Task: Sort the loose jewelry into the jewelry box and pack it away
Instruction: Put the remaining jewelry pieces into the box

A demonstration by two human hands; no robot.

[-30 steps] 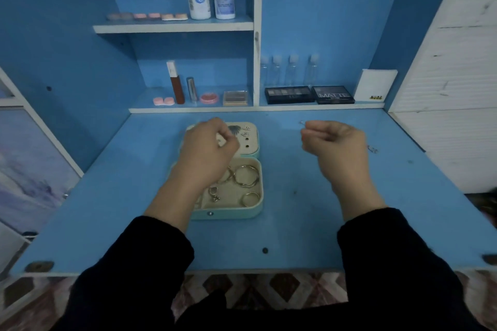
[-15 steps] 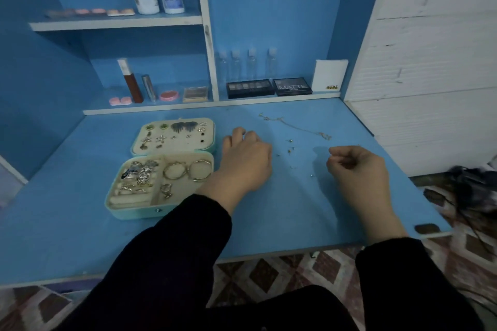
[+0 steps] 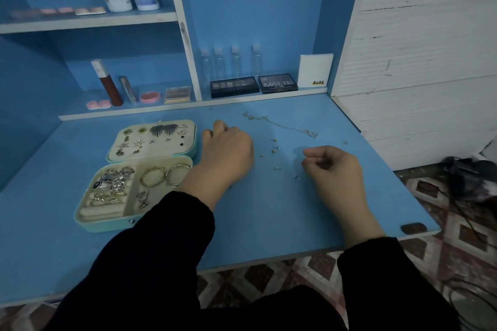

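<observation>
Sorting studs [image 3: 274, 152] toward the desk's [image 3: 269, 223] back edge, the left hand [image 3: 228, 153] and right hand [image 3: 333, 169] are curling, contents untellable; next is needing a fine pinch into the jewelry box [image 3: 107, 226].

L hand [image 3: 228, 154] is held palm down, knuckles up, fingers bent fwd; tips are hidden. R hand [image 3: 332, 168] is curled into a loose fist, thumb pointed left; nothing is seen held. Both forearms are extended fwd, black-sleeved.
</observation>
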